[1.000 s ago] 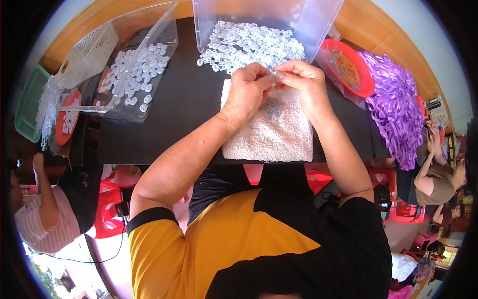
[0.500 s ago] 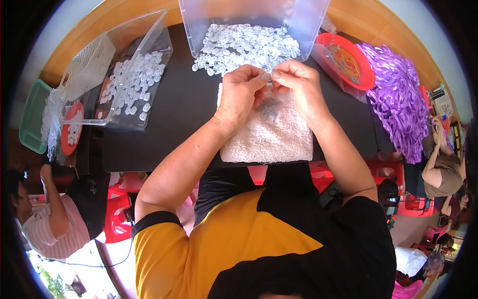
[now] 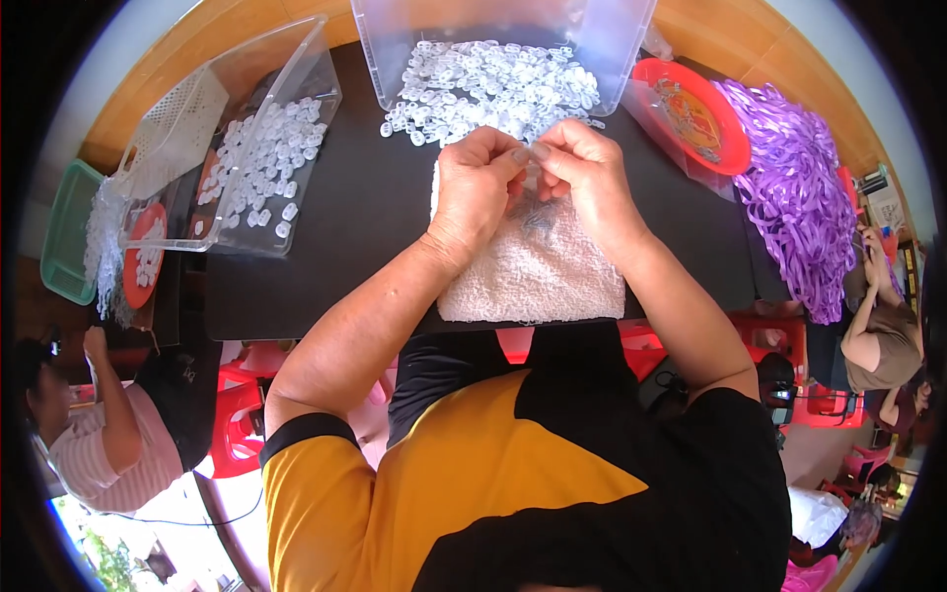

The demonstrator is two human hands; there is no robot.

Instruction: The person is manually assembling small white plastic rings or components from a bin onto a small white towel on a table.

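Observation:
My left hand (image 3: 473, 183) and my right hand (image 3: 589, 178) meet above the far end of a folded cream towel (image 3: 533, 281). Thumb and fingers of each are pinched together, tip near tip. Whatever sits between the fingertips is too small to make out. Between my wrists, a little heap of thin grey metal pieces (image 3: 538, 219) lies on the towel. Just beyond my fingers, many small clear plastic pieces (image 3: 493, 89) spill from a clear plastic bin (image 3: 631, 49) lying with its opening toward me.
A second clear bin (image 3: 281, 148) with similar pieces lies at left, near a green tray (image 3: 69, 232). To the right are a red bowl (image 3: 725, 123) of small metal parts and a pile of purple ribbons (image 3: 794, 197). Other people sit at both sides of the black table (image 3: 335, 266).
Both hands stay pinched together over the towel, with only slight finger movement. The whole view has shifted a little.

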